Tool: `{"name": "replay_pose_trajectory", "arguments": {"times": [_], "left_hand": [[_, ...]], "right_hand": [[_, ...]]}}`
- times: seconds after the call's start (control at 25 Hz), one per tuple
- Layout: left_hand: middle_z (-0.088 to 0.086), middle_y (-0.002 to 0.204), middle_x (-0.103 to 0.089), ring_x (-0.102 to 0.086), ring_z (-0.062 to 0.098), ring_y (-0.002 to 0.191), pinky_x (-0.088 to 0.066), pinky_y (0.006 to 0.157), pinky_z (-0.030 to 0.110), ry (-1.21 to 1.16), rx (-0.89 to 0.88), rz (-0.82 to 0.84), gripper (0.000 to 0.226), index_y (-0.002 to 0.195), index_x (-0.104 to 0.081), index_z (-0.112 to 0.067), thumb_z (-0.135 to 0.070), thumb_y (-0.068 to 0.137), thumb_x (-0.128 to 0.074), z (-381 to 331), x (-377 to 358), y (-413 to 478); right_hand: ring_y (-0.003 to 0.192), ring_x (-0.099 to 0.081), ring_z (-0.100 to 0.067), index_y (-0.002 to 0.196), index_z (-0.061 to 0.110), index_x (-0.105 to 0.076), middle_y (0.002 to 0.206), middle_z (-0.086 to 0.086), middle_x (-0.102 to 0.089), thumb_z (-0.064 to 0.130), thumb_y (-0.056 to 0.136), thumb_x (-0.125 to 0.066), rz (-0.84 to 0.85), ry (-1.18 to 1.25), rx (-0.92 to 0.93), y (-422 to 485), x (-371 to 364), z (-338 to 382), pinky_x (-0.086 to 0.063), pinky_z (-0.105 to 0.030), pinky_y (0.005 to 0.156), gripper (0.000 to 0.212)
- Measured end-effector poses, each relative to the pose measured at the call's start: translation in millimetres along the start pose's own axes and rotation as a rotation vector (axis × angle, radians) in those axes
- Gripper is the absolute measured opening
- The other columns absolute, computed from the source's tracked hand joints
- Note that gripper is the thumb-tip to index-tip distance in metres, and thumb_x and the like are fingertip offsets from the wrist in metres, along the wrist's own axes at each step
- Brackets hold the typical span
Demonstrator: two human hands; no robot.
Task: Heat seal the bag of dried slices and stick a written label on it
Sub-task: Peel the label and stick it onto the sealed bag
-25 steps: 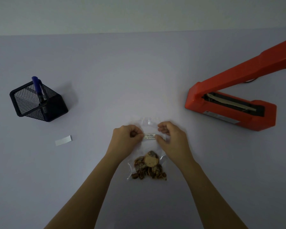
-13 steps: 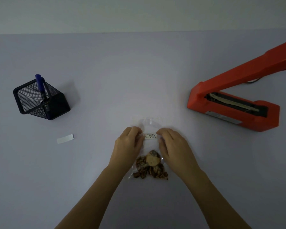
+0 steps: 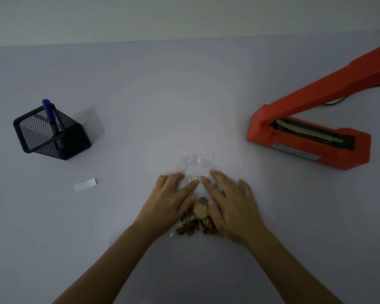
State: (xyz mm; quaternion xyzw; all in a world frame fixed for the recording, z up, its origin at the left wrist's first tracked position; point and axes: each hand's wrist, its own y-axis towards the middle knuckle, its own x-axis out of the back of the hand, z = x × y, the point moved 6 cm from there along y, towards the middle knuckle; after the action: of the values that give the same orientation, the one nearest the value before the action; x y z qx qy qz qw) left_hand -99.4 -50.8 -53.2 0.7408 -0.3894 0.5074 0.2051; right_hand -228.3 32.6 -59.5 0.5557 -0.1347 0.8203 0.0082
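Dried slices (image 3: 199, 216) sit at the near end of the clear bag (image 3: 198, 161) on the table (image 3: 184, 95). The left hand (image 3: 169, 200) and right hand (image 3: 230, 205), no longer pinching, lie spread flat, pressing the written label (image 3: 196, 178) onto it (sticking looks nearly done).

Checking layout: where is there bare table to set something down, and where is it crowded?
Bare: the wide stretch between pen holder and heat sealer, beyond the bag; also nearer than the paper strip, at left. Crowded: front centre, where left hand and right hand press on the bag beside its label.
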Motion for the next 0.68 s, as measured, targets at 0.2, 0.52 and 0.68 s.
{"name": "replay_pose_trajectory", "arguments": {"times": [0.2,0.52,0.68], "left_hand": [[0.014,0.117,-0.056,-0.052,0.029,0.098,-0.055,0.075,0.038,0.056,-0.018,0.038,0.049,0.122,-0.059,-0.020,-0.047,0.096,-0.027,0.8,0.5,2.0],[0.013,0.111,-0.055,-0.052,0.027,0.094,-0.054,0.069,0.034,0.103,-0.060,0.037,0.045,0.125,-0.055,-0.025,-0.048,0.094,-0.032,0.2,-2.7,7.2],[0.012,0.111,-0.055,-0.051,0.026,0.093,-0.053,0.069,0.034,0.106,-0.055,0.024,0.045,0.128,-0.053,-0.025,-0.045,0.094,-0.033,2.1,-3.3,7.4]], "right_hand": [[0.131,-0.040,-0.016,0.137,0.025,-0.044,0.145,-0.001,-0.043,0.040,0.088,-0.028,-0.016,-0.024,0.006,4.6,7.4,-0.7,-0.034,-0.047,0.102,0.053],[0.131,-0.037,-0.012,0.139,0.020,-0.042,0.146,0.000,-0.042,0.037,0.088,-0.029,-0.039,-0.010,0.028,4.2,7.0,-2.0,-0.020,-0.038,0.102,0.055],[0.129,-0.040,-0.013,0.137,0.019,-0.044,0.145,0.001,-0.044,0.037,0.088,-0.031,-0.036,-0.026,0.023,6.2,7.6,-2.0,-0.022,-0.038,0.100,0.054]]}}
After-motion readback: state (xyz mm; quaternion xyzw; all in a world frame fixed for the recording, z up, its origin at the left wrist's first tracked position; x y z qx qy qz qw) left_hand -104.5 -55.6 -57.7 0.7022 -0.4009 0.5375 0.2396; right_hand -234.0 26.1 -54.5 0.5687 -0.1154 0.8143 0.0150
